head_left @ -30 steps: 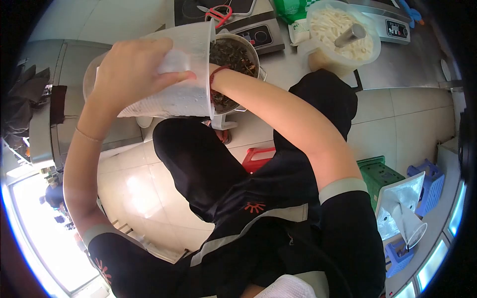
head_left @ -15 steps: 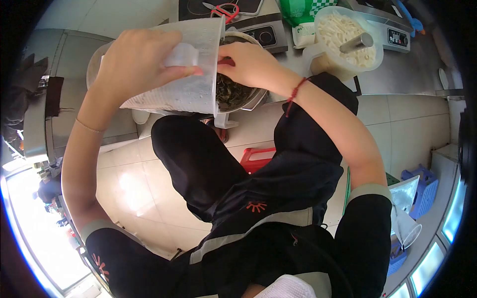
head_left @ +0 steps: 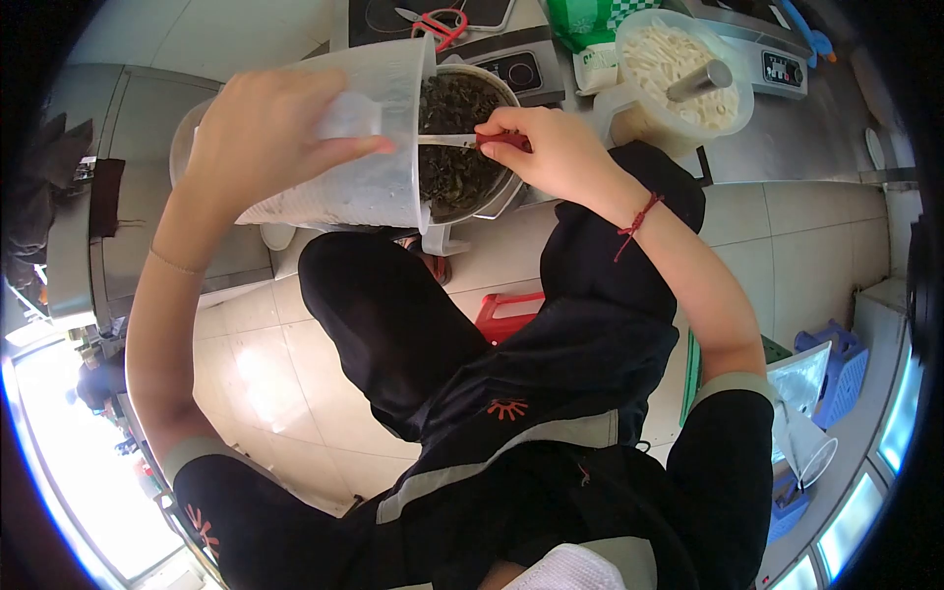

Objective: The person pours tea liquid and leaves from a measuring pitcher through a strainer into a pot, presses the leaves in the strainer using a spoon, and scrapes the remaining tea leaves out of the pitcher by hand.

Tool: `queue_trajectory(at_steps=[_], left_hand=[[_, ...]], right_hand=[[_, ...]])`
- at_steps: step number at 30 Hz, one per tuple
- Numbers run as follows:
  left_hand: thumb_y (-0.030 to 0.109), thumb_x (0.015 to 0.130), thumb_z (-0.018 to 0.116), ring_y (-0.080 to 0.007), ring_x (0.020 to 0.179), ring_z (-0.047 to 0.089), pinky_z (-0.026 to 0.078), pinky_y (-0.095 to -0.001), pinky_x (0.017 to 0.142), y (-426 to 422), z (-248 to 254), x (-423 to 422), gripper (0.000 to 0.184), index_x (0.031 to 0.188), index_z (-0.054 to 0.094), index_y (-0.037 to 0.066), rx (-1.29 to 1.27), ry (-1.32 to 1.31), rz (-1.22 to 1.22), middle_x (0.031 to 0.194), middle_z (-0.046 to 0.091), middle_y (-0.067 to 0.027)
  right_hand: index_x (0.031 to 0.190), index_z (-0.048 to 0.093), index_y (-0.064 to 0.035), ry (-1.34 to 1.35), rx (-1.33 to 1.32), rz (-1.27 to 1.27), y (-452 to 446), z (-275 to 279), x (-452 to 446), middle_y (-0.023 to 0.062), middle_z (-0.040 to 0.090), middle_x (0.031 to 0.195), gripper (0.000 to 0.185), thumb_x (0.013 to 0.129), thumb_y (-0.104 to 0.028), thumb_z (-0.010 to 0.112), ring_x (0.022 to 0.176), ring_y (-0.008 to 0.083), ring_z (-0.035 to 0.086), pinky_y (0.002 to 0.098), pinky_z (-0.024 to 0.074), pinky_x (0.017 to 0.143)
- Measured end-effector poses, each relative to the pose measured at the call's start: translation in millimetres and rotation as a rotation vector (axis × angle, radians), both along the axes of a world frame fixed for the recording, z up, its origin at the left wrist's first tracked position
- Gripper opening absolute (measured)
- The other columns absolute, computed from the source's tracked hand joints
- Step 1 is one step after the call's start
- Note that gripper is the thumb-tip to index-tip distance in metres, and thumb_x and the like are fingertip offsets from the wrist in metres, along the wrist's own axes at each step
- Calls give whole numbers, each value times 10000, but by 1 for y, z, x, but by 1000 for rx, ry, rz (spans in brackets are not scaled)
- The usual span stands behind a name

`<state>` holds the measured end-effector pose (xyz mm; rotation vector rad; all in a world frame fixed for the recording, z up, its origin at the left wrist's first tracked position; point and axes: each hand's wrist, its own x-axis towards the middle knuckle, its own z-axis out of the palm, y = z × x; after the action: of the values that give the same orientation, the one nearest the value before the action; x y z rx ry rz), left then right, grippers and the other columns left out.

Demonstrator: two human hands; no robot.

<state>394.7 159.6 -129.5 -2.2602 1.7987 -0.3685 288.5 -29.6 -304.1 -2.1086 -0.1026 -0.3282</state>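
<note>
A large translucent plastic pitcher (head_left: 339, 202) lies tipped on its side, its mouth facing right over a pot (head_left: 503, 197). My left hand (head_left: 261, 138) is closed around the pitcher's handle. Dark, wet chopped leaves (head_left: 457, 182) fill the part of the pot that shows. Between the fingers of my right hand (head_left: 560, 152) is the red handle of a utensil (head_left: 447, 141). Its pale, flat shaft runs left into the pitcher's mouth, and the far end is hidden behind the pitcher wall.
Red-handled scissors (head_left: 438, 29) lie at the back, near an induction cooker (head_left: 521, 71). A green bag (head_left: 587, 25) and a jug (head_left: 629, 110) of pale strips with a metal cylinder (head_left: 703, 81) stand right. Below are a red stool (head_left: 506, 317) and my knees.
My right hand has drawn back to the right, out from the pitcher's mouth, bringing the utensil's red handle and shaft into view. The pitcher has shifted slightly left.
</note>
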Motion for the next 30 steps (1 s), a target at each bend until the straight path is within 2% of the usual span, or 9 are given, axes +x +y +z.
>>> queue_trajectory(at_steps=[4, 7, 12, 15, 17, 20, 22, 27, 30], left_hand=[[468, 631, 723, -266, 485, 470, 389, -341, 473, 6, -3, 4, 471, 673, 503, 53, -29, 24, -8, 545, 467, -99], [459, 637, 726, -265, 474, 465, 387, -338, 464, 2, 0, -2, 470, 670, 502, 48, -25, 13, 21, 537, 459, -103], [448, 641, 730, -263, 475, 467, 391, -340, 466, 5, 1, -6, 471, 669, 496, 40, -36, 7, 29, 538, 458, -102], [441, 645, 729, -262, 478, 474, 393, -340, 468, 10, -2, -7, 466, 672, 497, 38, -56, 6, 28, 540, 461, -98], [438, 647, 728, -262, 479, 478, 394, -338, 469, 12, 0, -8, 464, 674, 498, 36, -93, 12, 8, 541, 462, -96], [434, 648, 727, -264, 487, 490, 403, -340, 478, 14, 5, -11, 454, 683, 508, 39, -8, -8, 98, 546, 469, -99], [436, 646, 727, -267, 491, 492, 408, -338, 481, 16, 7, -9, 454, 675, 503, 43, -2, -30, 109, 549, 471, -103], [440, 651, 724, -267, 498, 498, 410, -336, 487, 21, 12, -10, 454, 668, 496, 47, -3, -28, 125, 553, 475, -107], [439, 652, 725, -267, 504, 505, 414, -336, 493, 18, 11, -15, 457, 670, 496, 43, -5, -30, 131, 557, 481, -111]], right_hand=[[859, 599, -89, 26, -77, -21, 6, 11, -1, 91, 623, 725, 154, 777, -220, 598, 683, 281, 605, 376, 461, 605], [912, 580, -34, -17, 17, 105, 6, 27, 3, 92, 640, 797, 140, 824, -142, 582, 727, 199, 627, 283, 463, 633], [950, 585, -13, -38, 143, 69, -5, 18, 3, 48, 631, 823, 188, 845, -168, 578, 730, 95, 580, 243, 445, 641], [919, 578, -15, 3, 166, -11, -5, 10, -5, 72, 625, 795, 169, 838, -164, 574, 709, 159, 595, 278, 459, 643], [902, 543, -39, -190, -298, -151, -1, 4, -10, 128, 573, 681, 173, 820, -191, 558, 638, 266, 587, 375, 457, 599], [956, 507, -44, -339, -340, -100, 5, -3, -7, 120, 590, 816, 161, 832, -141, 539, 759, 316, 570, 401, 455, 673], [996, 486, -59, -334, -314, -74, 5, 7, -8, 117, 590, 844, 174, 844, -135, 526, 778, 309, 573, 392, 453, 672], [1003, 505, -70, -188, 23, 28, -8, 29, -20, 122, 592, 832, 194, 831, -146, 554, 766, 299, 582, 381, 453, 658], [972, 532, -73, -290, -25, -30, -8, 22, -14, 121, 595, 834, 182, 820, -164, 569, 767, 297, 586, 374, 459, 652]])
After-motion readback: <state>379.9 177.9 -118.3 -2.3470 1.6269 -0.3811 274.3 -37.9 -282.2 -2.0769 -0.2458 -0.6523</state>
